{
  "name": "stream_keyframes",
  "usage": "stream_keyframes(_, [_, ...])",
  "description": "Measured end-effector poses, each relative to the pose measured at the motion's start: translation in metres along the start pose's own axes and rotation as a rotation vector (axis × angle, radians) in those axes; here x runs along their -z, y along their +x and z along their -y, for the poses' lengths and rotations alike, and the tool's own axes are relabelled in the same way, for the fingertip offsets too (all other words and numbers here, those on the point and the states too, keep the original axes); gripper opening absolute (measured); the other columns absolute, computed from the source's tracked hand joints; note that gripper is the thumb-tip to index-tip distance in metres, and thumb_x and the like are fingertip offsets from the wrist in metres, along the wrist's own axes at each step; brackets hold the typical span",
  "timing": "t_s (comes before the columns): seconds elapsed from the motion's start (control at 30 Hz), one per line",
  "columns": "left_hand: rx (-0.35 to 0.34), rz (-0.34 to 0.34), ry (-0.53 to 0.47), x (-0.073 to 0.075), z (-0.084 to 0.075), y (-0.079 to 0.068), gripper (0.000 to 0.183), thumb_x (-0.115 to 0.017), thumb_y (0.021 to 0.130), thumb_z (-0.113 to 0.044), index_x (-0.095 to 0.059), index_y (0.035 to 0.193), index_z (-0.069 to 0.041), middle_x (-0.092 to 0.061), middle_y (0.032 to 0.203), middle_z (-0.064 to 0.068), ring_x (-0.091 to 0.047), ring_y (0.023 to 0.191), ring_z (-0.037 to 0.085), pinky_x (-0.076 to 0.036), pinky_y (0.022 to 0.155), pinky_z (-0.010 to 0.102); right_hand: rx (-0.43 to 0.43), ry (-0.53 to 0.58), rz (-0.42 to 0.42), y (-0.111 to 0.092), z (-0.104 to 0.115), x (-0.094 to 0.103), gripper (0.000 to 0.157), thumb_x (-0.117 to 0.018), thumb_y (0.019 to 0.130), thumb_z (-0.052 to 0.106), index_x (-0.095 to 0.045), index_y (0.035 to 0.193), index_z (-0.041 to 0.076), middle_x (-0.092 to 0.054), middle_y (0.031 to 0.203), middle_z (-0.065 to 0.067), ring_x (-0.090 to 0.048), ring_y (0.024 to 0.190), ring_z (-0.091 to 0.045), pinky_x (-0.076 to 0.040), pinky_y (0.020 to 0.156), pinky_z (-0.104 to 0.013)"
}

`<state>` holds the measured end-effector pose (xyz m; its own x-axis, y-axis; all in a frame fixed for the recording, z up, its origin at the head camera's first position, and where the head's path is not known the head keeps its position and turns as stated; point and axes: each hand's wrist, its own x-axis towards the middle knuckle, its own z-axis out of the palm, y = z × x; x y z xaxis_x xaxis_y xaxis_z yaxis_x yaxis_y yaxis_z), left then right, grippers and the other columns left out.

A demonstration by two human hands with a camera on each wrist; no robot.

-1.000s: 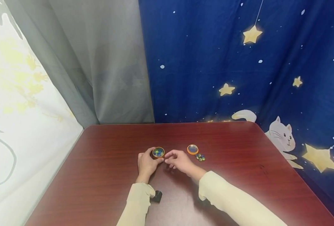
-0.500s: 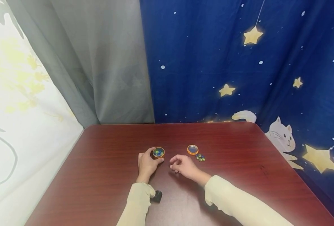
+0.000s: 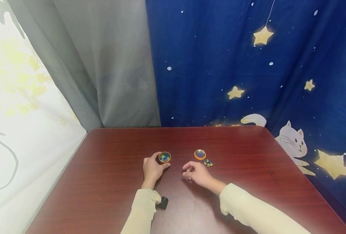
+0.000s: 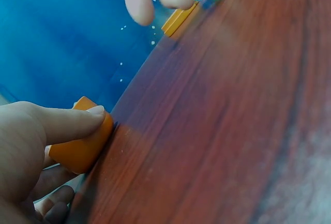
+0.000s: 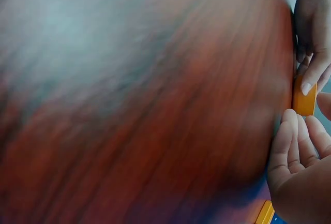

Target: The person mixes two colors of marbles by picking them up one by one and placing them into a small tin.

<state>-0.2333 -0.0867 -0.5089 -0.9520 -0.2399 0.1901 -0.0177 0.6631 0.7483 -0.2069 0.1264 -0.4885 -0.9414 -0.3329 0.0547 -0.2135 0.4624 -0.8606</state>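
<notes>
My left hand [image 3: 153, 169] grips a small round orange tin [image 4: 83, 149], thumb on the near side and fingers round the other. Blue, green and yellow marbles [image 3: 165, 158] lie inside the uncovered tin, which stands upright on the table. To its right, my right hand [image 3: 199, 172] hovers low over the tabletop with loosely bent fingers and nothing in them. Just beyond that hand is a small pile of similar marbles [image 3: 207, 163]. An orange-rimmed round lid [image 3: 200, 158] lies beside the pile, its centre greyish.
The table [image 3: 117, 149] is dark red wood grain. A black device [image 3: 162, 203] sits at the left cuff. Behind the table hang a grey curtain [image 3: 126, 65] and a blue star-patterned curtain [image 3: 202, 74].
My right hand has moved away from the tin, rightward and slightly toward me, closer to the loose marbles. The left hand and tin have stayed in place.
</notes>
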Motion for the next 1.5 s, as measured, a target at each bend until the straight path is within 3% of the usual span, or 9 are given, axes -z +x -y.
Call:
stream_keyframes(0.33, [-0.007, -0.001, 0.014, 0.001, 0.001, 0.0, 0.065, -0.091, 0.065, -0.029, -0.066, 0.123, -0.012, -0.068, 0.101, 0.009, -0.048, 0.104, 0.03, -0.042, 0.087, 0.045, 0.01, -0.04, 0.002, -0.008, -0.007, 0.008, 0.015, -0.072, 0.083, 0.006, -0.067, 0.097, 0.004, -0.058, 0.066, 0.0, -0.058, 0.053, -0.016, -0.046, 0.051, -0.028])
stream_keyframes(1.07, [-0.014, 0.011, 0.0, 0.005, -0.004, 0.0, 0.065, -0.09, 0.067, -0.029, -0.065, 0.124, -0.011, -0.067, 0.102, 0.01, -0.047, 0.104, 0.03, -0.042, 0.087, 0.045, -0.011, -0.09, -0.08, -0.021, -0.017, 0.024, 0.016, -0.076, 0.081, 0.006, -0.06, 0.085, 0.008, -0.056, 0.062, 0.003, -0.052, 0.051, -0.009, -0.041, 0.046, -0.023])
stream_keyframes(1.5, [-0.013, 0.009, 0.001, 0.004, -0.003, 0.001, 0.065, -0.091, 0.066, -0.029, -0.065, 0.123, -0.011, -0.068, 0.102, 0.01, -0.048, 0.104, 0.03, -0.041, 0.087, 0.045, -0.047, -0.114, -0.173, -0.023, -0.021, 0.033, 0.019, -0.076, 0.079, 0.005, -0.059, 0.08, 0.011, -0.056, 0.059, 0.003, -0.052, 0.048, -0.01, -0.041, 0.045, -0.024])
